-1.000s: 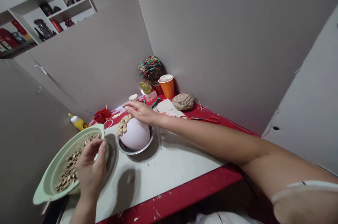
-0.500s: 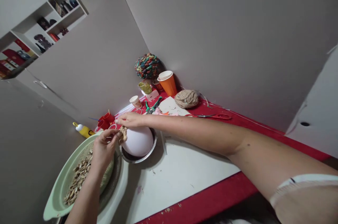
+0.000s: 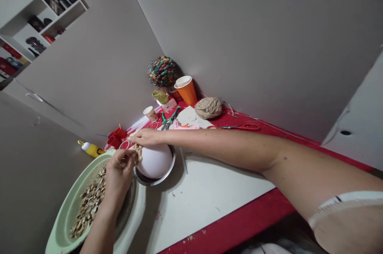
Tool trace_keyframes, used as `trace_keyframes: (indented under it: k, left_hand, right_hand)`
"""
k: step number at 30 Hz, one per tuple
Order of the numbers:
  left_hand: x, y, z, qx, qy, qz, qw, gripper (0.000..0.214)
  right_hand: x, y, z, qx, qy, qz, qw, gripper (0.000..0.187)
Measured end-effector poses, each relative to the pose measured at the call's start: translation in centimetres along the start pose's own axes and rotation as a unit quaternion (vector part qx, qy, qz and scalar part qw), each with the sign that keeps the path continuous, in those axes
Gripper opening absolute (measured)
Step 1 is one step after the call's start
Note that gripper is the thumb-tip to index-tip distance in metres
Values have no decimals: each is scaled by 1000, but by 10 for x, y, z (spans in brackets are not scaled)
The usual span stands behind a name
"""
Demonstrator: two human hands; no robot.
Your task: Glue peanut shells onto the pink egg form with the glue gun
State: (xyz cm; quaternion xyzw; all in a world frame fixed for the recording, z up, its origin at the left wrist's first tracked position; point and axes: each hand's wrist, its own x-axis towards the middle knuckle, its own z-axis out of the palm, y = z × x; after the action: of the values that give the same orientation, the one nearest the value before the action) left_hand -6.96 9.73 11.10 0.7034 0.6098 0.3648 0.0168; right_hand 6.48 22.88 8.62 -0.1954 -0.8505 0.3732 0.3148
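Red table (image 3: 239, 218) carries scissors (image 3: 239, 127), twine ball (image 3: 208, 108), orange cups (image 3: 187, 91).

White ball (image 3: 154, 161) in steel bowl (image 3: 168, 172)

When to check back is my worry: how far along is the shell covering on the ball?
Done: one short strip of shells on the ball. In hand: the left hand works at that strip, the right hand rests on the ball. Left: most of it, bare.

Left hand (image 3: 117, 174): now up from the colander (image 3: 60, 236), fingertips at the shell strip (image 3: 138, 153).
Right hand (image 3: 146, 137): now further left on the ball (image 3: 155, 161).
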Motion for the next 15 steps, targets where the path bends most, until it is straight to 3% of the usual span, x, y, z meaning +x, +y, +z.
trace_keyframes:
  k: [6, 10, 15]
  left_hand:
    - [-4, 3, 1, -22, 30, -11, 999, 29]
    - [-12, 2, -2, -37, 105, -22, 994, 31]
    - [-48, 15, 2, -86, 189, -2, 978, 23]
  right_hand:
    - [-2, -2, 0, -7, 9, -11, 1000, 48]
    - [-1, -1, -1, -11, 17, -16, 1000, 43]
    - [-4, 1, -5, -1, 25, -19, 1000, 36]
